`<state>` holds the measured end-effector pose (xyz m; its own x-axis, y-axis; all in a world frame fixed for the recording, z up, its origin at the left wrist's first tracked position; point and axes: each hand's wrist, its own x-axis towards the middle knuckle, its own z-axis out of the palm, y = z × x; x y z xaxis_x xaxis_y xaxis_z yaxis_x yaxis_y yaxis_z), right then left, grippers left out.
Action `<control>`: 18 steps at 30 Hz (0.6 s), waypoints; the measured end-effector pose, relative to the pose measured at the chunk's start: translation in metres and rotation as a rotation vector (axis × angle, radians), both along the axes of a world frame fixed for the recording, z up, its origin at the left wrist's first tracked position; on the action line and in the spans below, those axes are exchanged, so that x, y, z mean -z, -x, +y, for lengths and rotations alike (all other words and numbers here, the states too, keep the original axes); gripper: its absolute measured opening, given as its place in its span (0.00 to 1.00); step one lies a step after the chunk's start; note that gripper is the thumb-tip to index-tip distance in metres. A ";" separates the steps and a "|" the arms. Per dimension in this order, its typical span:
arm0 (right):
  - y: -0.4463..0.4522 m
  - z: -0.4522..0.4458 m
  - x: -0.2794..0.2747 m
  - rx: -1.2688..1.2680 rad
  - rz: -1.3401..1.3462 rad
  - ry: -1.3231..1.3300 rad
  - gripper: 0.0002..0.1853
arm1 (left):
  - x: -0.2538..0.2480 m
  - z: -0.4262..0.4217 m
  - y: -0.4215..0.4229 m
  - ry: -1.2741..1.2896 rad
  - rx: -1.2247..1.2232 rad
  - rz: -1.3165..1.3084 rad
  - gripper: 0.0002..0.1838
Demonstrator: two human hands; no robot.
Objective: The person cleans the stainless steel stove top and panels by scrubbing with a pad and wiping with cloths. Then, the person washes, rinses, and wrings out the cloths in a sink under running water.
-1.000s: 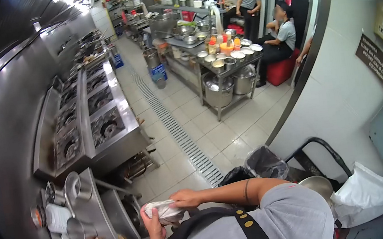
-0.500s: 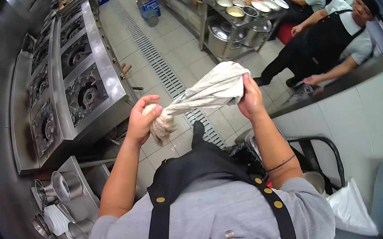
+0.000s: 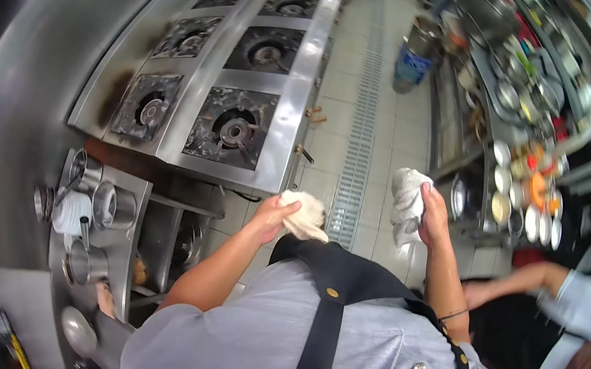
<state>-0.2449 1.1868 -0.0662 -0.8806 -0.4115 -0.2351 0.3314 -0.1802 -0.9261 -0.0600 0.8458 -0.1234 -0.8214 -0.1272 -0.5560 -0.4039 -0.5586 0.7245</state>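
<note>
My left hand [image 3: 268, 219] is closed on a cream cloth [image 3: 304, 216], which bunches up and hangs from the fingers in front of the apron. To the right, my right hand [image 3: 432, 213] grips a crumpled white towel [image 3: 408, 200], raised above the tiled floor. A gap separates the two cloths, with the floor drain [image 3: 359, 177] showing between them. Part of each hand's fingers is hidden behind its cloth.
A steel stove [image 3: 288, 123] with several burners runs along the left. Below it, a steel shelf [image 3: 125, 213] holds pots and white plates. On the right stand a counter with bowls [image 3: 501, 180] and a co-worker's arm [image 3: 521, 282], close to my right arm.
My view has turned left towards the stove. My hands have moved apart; the white towel, stretched between them before, is now bunched in my right hand only. The co-worker is nearer.
</note>
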 end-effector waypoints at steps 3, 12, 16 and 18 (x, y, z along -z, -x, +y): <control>0.076 -0.016 0.006 -0.010 0.039 0.022 0.24 | 0.002 -0.018 0.029 -0.010 -0.184 -0.091 0.23; 0.231 0.012 -0.002 0.075 -0.115 0.328 0.30 | -0.003 -0.088 0.231 -0.001 -0.458 0.278 0.40; 0.291 0.039 0.016 0.138 -0.173 0.346 0.30 | -0.010 -0.124 0.318 0.127 -0.613 0.364 0.24; 0.330 0.035 0.028 0.192 -0.173 0.235 0.27 | -0.016 -0.147 0.339 1.154 -0.541 -0.095 0.13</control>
<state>-0.5752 1.2219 -0.0945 -0.9028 -0.3024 -0.3059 0.4188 -0.4564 -0.7850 -0.3991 0.6985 -0.1076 -0.4777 -0.8773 0.0463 -0.3994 0.2638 0.8780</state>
